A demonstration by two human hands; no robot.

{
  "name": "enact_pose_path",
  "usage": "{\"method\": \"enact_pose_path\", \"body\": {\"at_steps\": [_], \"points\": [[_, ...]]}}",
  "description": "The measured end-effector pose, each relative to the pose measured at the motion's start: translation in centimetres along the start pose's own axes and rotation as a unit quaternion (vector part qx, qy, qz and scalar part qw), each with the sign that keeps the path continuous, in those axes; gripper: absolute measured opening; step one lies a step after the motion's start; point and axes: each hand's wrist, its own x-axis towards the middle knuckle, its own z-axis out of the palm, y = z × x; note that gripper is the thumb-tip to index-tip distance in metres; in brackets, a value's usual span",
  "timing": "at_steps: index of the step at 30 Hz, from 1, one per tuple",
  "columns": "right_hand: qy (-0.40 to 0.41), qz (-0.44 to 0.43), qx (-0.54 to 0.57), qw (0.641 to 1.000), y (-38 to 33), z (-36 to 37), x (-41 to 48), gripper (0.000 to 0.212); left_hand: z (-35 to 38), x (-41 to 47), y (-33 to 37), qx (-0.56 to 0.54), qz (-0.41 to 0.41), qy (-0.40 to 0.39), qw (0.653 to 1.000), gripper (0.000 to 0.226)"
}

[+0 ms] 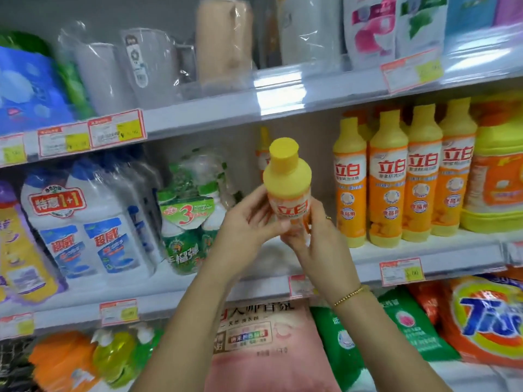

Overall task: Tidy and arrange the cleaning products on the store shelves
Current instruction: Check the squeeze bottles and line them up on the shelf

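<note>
Here, left fingers (266, 226), right fingers (315, 215) gripping bottle (287, 176)

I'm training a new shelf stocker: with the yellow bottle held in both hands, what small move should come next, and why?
Probably set the yellow bottle upright on the middle shelf, just left of the matching bottles. The left hand and right hand grip it in the air, and bare shelf shows beside that row.

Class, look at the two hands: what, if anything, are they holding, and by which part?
Both hands, left hand and right hand, grip one yellow detergent bottle around its lower labelled body; the cap is free.
</note>
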Motion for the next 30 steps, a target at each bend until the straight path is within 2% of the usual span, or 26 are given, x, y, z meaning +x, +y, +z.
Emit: {"method": "enact_pose_path", "body": {"at_steps": [2,5,10,14,16,18,26,30], "points": [[-0.012,0.035,-0.049,0.998,1.4,0.5,1.7,0.065,0.0,2.6,-2.6,0.011,-0.047,0.072,0.996,0.065],[-0.050,0.101,-0.094,0.989,2.4,1.2,3.8,0.058,0.0,5.7,-5.5,0.028,-0.119,0.190,0.974,0.055],[-0.074,0.210,-0.101,0.970,4.0,2.8,7.5,0.052,-0.4,10.0,-8.9,0.127,-0.169,0.245,0.946,0.043],[-0.071,0.237,-0.143,0.958,5.6,3.9,10.5,0.044,-0.4,13.1,-11.4,0.177,-0.195,0.233,0.936,0.044],[-0.082,0.229,-0.191,0.951,6.4,4.4,11.7,0.038,-0.7,14.9,-13.6,0.185,-0.209,0.232,0.932,0.064],[-0.073,0.238,-0.210,0.946,7.2,5.0,12.6,0.037,-1.2,16.8,-16.7,0.201,-0.213,0.242,0.925,0.070],[-0.074,0.268,-0.131,0.952,8.5,6.6,15.1,0.045,-0.8,16.5,-16.0,0.277,-0.196,0.232,0.912,0.042],[-0.079,0.266,-0.113,0.954,9.1,7.0,15.3,0.044,-0.3,15.8,-15.9,0.339,-0.149,0.191,0.909,0.045]]}}
